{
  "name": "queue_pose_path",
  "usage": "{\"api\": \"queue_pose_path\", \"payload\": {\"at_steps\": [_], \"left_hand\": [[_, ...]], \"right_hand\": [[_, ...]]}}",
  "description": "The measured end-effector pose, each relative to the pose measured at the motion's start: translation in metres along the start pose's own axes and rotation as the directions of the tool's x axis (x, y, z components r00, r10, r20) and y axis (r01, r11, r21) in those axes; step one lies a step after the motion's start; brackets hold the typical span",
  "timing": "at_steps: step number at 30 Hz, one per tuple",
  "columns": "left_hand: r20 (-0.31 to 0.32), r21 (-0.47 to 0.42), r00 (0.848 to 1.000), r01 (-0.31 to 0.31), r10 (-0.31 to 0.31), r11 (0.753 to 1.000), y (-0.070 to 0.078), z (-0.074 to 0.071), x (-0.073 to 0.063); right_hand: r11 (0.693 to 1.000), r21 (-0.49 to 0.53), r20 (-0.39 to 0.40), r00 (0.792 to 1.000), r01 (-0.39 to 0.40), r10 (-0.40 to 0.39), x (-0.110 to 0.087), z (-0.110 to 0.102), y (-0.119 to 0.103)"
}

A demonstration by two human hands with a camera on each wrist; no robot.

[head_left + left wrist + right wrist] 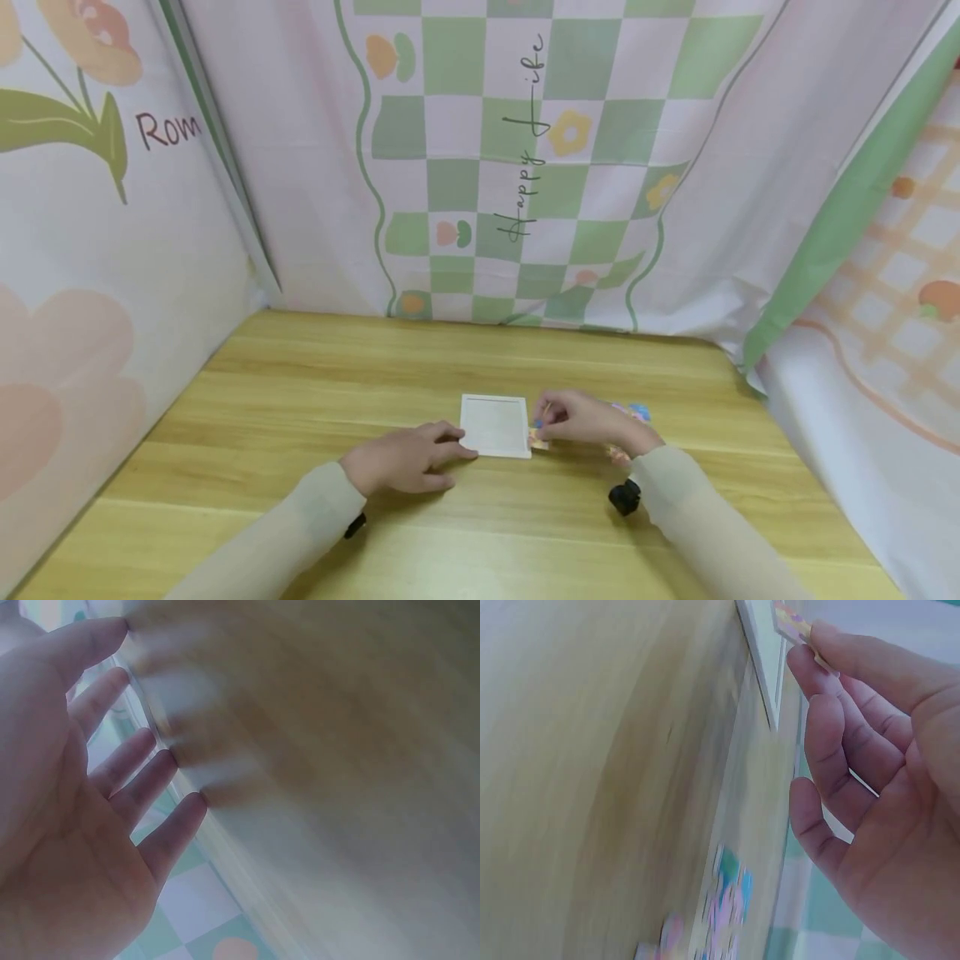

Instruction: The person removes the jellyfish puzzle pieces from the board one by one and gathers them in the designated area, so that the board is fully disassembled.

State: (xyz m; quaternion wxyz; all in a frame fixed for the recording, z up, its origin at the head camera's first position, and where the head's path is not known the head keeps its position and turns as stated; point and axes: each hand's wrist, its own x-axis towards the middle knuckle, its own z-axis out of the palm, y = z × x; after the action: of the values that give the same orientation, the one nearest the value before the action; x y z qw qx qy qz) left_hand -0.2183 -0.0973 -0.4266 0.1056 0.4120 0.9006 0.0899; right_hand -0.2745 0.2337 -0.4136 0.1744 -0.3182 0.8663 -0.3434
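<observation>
A white rectangular frame tray (495, 455) with a shallow recess lies on the wooden table. My left hand (411, 460) has its fingers spread, with the fingertips at the tray's left edge and lower left corner. In the left wrist view the fingers (101, 705) are extended towards the tabletop. On the tray's other side, my right hand (581, 417) pinches a small flat jigsaw puzzle piece (792, 624) between thumb and index finger. Yellow, orange and purple show on the piece, which is close by the tray's right edge in the head view.
Several colourful puzzle pieces (727, 900) lie on the table (480, 533) to the right, partly hidden behind the right hand and forearm in the head view. A patterned curtain (510, 167) hangs along the table's back edge, with more cloth at both sides.
</observation>
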Motion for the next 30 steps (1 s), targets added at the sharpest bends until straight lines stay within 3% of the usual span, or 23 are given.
{"api": "queue_pose_path", "payload": {"at_steps": [14,23,30], "left_hand": [[0.002,-0.013,1.0,0.002,-0.002,1.0,0.001,-0.002,-0.001],[-0.006,-0.023,1.0,-0.004,0.003,1.0,0.002,-0.002,-0.002],[-0.014,-0.013,1.0,-0.007,0.007,1.0,0.0,0.0,-0.001]], "right_hand": [[0.996,0.015,-0.019,0.996,-0.089,0.089,-0.041,-0.017,0.021],[0.99,0.026,-0.008,0.99,-0.141,0.141,-0.054,-0.024,0.033],[0.991,0.025,-0.028,0.991,-0.131,0.132,-0.058,-0.026,0.033]]}}
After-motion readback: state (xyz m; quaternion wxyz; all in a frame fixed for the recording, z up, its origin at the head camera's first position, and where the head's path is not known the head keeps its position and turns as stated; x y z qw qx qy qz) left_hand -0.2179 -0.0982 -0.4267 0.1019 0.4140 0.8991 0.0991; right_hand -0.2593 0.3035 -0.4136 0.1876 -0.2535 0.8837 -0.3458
